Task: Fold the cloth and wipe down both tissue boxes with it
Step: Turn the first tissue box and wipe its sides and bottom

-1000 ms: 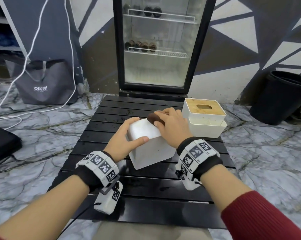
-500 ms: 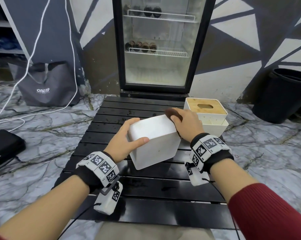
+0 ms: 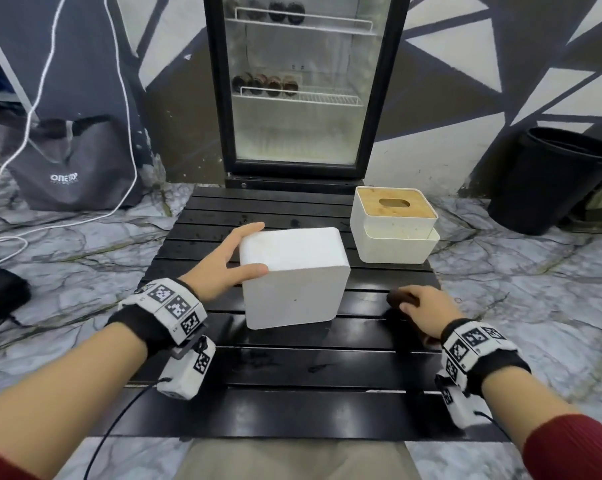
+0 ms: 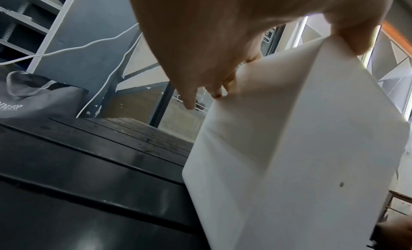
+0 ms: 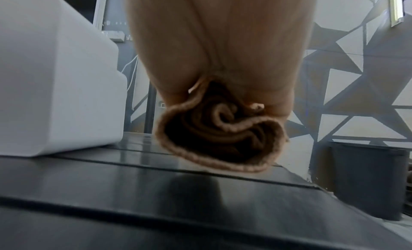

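A plain white tissue box (image 3: 292,275) (image 4: 296,156) (image 5: 53,81) stands tilted on the black slatted table (image 3: 292,372), lifted at its near edge. My left hand (image 3: 223,261) (image 4: 223,47) grips its left side, thumb on the front face and fingers along the far edge. My right hand (image 3: 421,311) (image 5: 223,47) holds the folded brown cloth (image 3: 401,299) (image 5: 220,135) low over the table, right of that box and apart from it. A second white tissue box (image 3: 395,226) with a wooden slotted lid stands at the table's back right.
A glass-door fridge (image 3: 299,88) stands right behind the table. A black bin (image 3: 549,181) (image 5: 368,179) is on the marble floor at right. A grey bag (image 3: 71,168) (image 4: 37,98) and white cables (image 3: 85,109) lie at left.
My right hand has taken the cloth off the plain box's top far edge and moved it down and right to the table. The left hand keeps its grip on the box.
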`<state>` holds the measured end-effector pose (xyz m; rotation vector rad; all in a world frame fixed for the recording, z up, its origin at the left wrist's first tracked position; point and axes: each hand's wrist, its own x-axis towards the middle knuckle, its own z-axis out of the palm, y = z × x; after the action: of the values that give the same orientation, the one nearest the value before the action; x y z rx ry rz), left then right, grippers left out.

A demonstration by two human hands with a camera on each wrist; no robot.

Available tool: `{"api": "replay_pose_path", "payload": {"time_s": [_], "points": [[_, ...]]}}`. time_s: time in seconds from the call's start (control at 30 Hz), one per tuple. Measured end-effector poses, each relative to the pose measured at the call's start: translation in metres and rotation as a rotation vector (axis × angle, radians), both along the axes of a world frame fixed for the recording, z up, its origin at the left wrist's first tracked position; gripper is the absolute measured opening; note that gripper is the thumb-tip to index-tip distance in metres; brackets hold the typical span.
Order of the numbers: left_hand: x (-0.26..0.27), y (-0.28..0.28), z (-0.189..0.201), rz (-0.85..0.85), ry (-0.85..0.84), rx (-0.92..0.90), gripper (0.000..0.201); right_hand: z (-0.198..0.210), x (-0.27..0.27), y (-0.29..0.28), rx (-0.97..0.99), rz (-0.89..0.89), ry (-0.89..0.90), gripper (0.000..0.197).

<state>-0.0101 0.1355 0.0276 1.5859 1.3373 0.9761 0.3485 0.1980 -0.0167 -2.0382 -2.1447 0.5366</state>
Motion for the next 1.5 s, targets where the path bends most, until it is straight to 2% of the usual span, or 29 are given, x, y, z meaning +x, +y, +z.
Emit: {"api": "replay_pose_path", "payload": {"time_s": [0.23,0.4,0.43,0.5,0.6,0.67,0.77,1.0,1.17,1.5], "points": [[-0.002,0.003,0.003,-0.009,0.007,-0.008,0.068,-0.010,0.001,-0.003,-0.046,0.007,-0.065,0.040],[0.000,0.004,0.003,0.004,-0.027,-0.006,0.071,0.005,-0.002,-0.001,-0.127,0.027,-0.068,0.051],[0.000,0.005,0.004,0.013,-0.050,-0.006,0.071,0.013,-0.007,0.000,-0.093,0.024,-0.020,0.050],[0.000,0.009,0.005,0.074,-0.083,-0.006,0.070,0.033,-0.023,0.003,-0.004,0.027,0.190,0.048],[-0.002,0.017,0.008,0.246,-0.023,-0.061,0.082,0.063,-0.063,0.005,0.060,0.073,0.434,0.048],[0.000,0.018,0.011,0.294,0.030,-0.101,0.085,0.074,-0.090,0.006,0.097,0.117,0.487,0.050],[0.002,0.016,0.013,0.261,0.053,-0.134,0.094,0.082,-0.119,0.006,0.137,0.142,0.552,0.053],[0.000,0.008,0.017,0.322,0.048,-0.153,0.105,0.073,-0.125,0.003,0.106,0.162,0.537,0.075],[-0.002,-0.002,0.017,0.250,0.026,-0.206,0.109,0.069,-0.119,-0.010,0.020,0.125,0.601,0.082],[-0.004,-0.024,0.017,0.067,0.009,-0.329,0.115,0.073,-0.103,-0.038,-0.178,0.199,0.625,0.092]]}}
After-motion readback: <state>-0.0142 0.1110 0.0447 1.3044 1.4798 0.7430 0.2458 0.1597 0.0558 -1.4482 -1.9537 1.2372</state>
